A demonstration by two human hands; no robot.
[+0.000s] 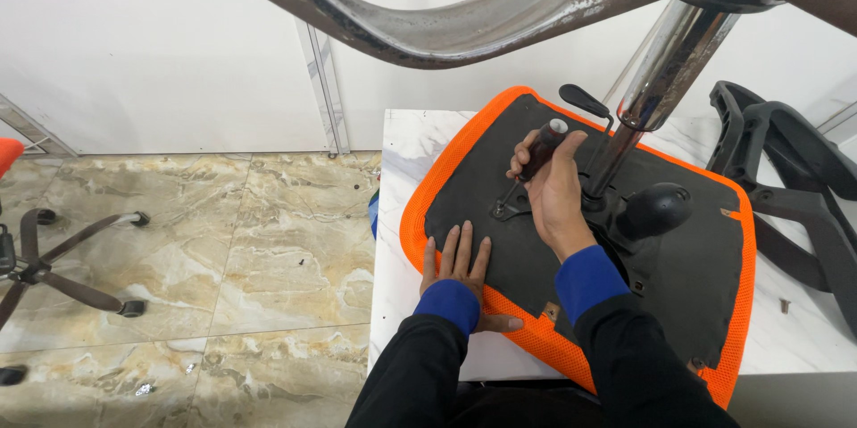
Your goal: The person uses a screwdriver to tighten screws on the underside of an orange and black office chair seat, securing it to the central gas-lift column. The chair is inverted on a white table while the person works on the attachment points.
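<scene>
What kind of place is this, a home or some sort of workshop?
Probably a small workshop for putting office chairs together or fixing them. An upturned orange seat lies on a white table, loose black chair parts sit beside it, and another chair base stands on the floor.

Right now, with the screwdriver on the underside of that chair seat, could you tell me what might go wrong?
1. The screwdriver in the right hand could slip off the bracket; the left hand lies flat on the seat just below and might get jabbed.
2. The seat overhangs the white table at its near edge, so hard pushing may tip or slide it.
3. The chair base legs hang overhead and could swing.
</scene>
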